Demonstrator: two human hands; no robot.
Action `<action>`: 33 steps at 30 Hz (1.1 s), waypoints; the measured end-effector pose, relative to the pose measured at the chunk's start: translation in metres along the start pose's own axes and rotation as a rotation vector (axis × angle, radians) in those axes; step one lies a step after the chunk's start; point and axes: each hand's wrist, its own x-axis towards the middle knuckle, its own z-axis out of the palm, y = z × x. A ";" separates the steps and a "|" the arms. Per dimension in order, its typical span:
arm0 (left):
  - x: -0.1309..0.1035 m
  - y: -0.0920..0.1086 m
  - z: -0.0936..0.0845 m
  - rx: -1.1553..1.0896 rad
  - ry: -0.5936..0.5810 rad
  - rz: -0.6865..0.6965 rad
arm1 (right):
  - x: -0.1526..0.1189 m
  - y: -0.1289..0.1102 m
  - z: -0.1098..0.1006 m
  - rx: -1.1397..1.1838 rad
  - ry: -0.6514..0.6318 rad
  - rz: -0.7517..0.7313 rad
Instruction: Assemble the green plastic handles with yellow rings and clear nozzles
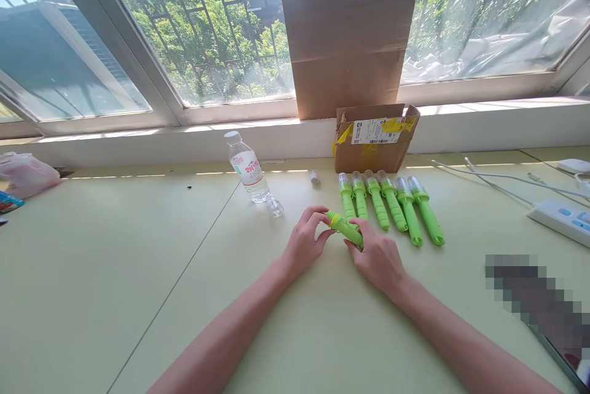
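My left hand (307, 238) pinches the yellow-ringed, threaded end of a green handle (349, 232). Its lower body is gripped by my right hand (378, 257), so both hands are closed on the same piece, tilted just above or on the table; which, I cannot tell. Its threaded end has no clear cap on it. Just right of my hands, several similar green handles with clear caps (388, 200) lie in a row. A loose clear cap (275, 205) lies by the water bottle (249, 168). Further back stands a small white-and-clear piece (314, 177).
An open cardboard box (375, 148) stands behind the row, against the sill. At the right are white cables (493, 176), a power strip (562, 219) and a blurred dark object (534, 295). A pinkish plastic bag (27, 174) sits far left.
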 end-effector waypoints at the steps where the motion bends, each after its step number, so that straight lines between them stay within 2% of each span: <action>1: 0.000 0.000 0.000 0.000 0.001 -0.001 | 0.000 0.000 0.000 0.005 0.005 -0.003; 9: 0.001 0.000 0.001 -0.006 0.016 0.010 | -0.001 -0.004 -0.001 0.000 0.109 -0.016; 19: -0.001 -0.001 0.001 0.024 0.008 0.024 | -0.001 -0.002 0.001 -0.009 -0.006 -0.007; 27: -0.001 -0.001 0.001 0.015 0.030 0.033 | 0.000 -0.004 -0.003 0.014 0.071 -0.026; 33: 0.000 -0.001 0.002 0.017 0.034 0.027 | -0.001 -0.007 -0.004 -0.037 0.080 -0.033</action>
